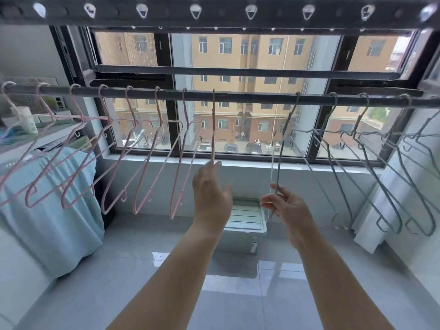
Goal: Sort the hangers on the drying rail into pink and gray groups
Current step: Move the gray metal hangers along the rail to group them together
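Note:
A dark drying rail (pixel 250 96) runs across the window. Several pink hangers (pixel 142 163) hang along its left half and several gray hangers (pixel 371 163) along its right half. One pink hanger (pixel 213 125) hangs edge-on near the middle; my left hand (pixel 210 196) reaches up with its fingertips pinching its lower end. My right hand (pixel 285 206) grips the bottom of the leftmost gray hanger (pixel 283 151), whose hook rests on the rail.
A second dark rail with clear clips (pixel 195 10) crosses overhead. A light blue cloth (pixel 52 206) covers an appliance at left. A white plastic box (pixel 245 225) stands on the gray tiled floor below the window. White fabric (pixel 381 210) hangs at right.

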`<state>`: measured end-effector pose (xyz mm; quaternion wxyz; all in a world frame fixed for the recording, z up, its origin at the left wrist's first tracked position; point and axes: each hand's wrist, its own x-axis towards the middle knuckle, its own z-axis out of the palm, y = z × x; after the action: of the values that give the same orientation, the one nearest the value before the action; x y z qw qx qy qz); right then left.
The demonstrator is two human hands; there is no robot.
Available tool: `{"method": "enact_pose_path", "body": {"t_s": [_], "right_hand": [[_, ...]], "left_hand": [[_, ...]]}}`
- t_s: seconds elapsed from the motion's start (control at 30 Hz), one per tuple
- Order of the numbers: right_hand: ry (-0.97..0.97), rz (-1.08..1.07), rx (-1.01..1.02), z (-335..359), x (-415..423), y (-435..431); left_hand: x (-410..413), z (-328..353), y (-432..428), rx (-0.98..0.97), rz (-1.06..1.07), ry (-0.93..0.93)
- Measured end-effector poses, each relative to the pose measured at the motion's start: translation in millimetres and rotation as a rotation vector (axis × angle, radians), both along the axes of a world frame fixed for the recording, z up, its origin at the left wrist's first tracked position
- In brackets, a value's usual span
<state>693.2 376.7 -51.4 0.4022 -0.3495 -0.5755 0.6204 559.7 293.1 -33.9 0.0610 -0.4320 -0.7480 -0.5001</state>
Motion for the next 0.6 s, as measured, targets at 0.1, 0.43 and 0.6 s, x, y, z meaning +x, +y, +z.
{"method": "enact_pose_path", "body": {"t_s": [0.1, 0.43, 0.6], "right_hand": [[0.072, 0.007, 0.033, 1.4, -7.3, -5.2], [-0.059, 0.129, 0.080, -1.9, -32.9, -20.3], [-0.063, 0.150, 0.093, -2.7, -35.9, -25.3]], "left_hand": [[7.0, 13.3, 7.2, 0.049, -0.116, 0.000], [4.9, 17.4, 30.6, -0.158, -0.373, -0.394], [0.0, 8.7, 26.2, -0.171, -0.387, -0.455]]}}
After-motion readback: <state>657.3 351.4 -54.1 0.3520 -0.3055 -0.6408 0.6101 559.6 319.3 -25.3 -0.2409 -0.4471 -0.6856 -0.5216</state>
